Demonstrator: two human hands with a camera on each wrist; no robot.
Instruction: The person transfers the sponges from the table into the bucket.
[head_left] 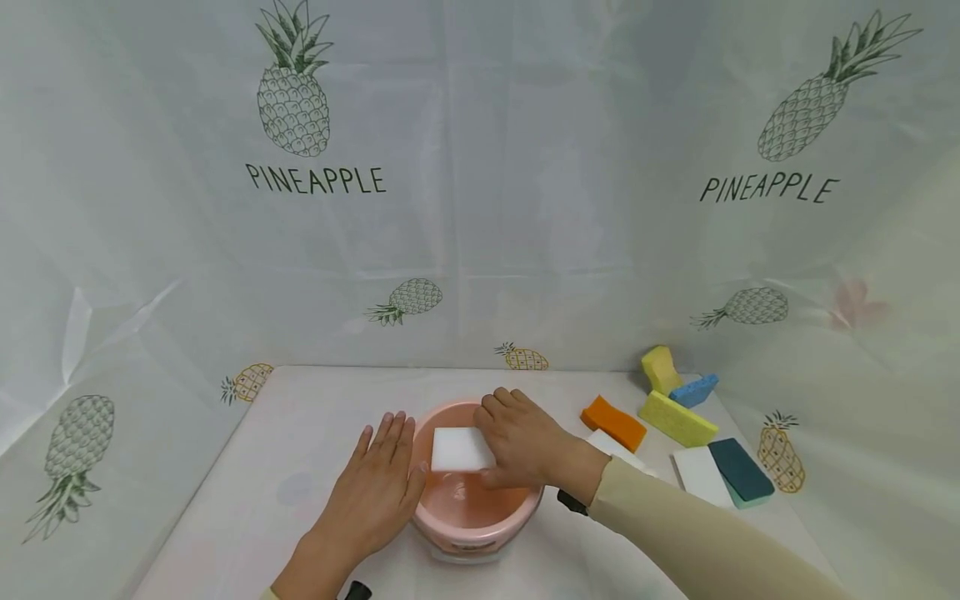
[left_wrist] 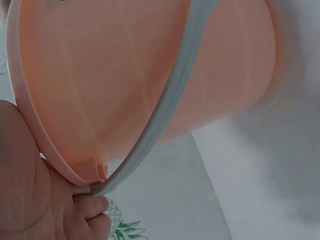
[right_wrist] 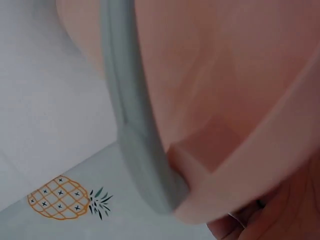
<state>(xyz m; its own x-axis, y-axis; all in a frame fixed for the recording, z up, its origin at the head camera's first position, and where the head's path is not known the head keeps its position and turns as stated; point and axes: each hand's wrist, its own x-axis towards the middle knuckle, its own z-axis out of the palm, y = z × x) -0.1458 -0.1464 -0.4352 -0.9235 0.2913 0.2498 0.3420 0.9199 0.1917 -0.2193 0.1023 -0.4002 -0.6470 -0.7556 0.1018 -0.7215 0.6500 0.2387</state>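
A pink bucket (head_left: pixel 478 533) with a grey handle (left_wrist: pixel 172 95) stands at the front middle of the table. My right hand (head_left: pixel 525 437) reaches over its right rim and grips the right end of a white sponge (head_left: pixel 459 450), a rectangular block held flat within the bucket's mouth. My left hand (head_left: pixel 378 479) rests on the left rim, fingers fairly straight and pointing away from me. The left wrist view shows this hand's fingertips (left_wrist: pixel 95 207) close by the handle's joint. In the right wrist view the bucket wall hides the sponge and most of the right hand (right_wrist: pixel 280 215).
To the right lie an orange sponge (head_left: pixel 613 422), yellow sponges (head_left: pixel 678 418), a blue sponge (head_left: pixel 694 390), a white pad (head_left: pixel 702 475) and a dark green scouring sponge (head_left: pixel 741 471). Another white piece (head_left: pixel 617 447) lies partly behind the right wrist. A pineapple-print sheet (head_left: pixel 480 208) hangs behind.
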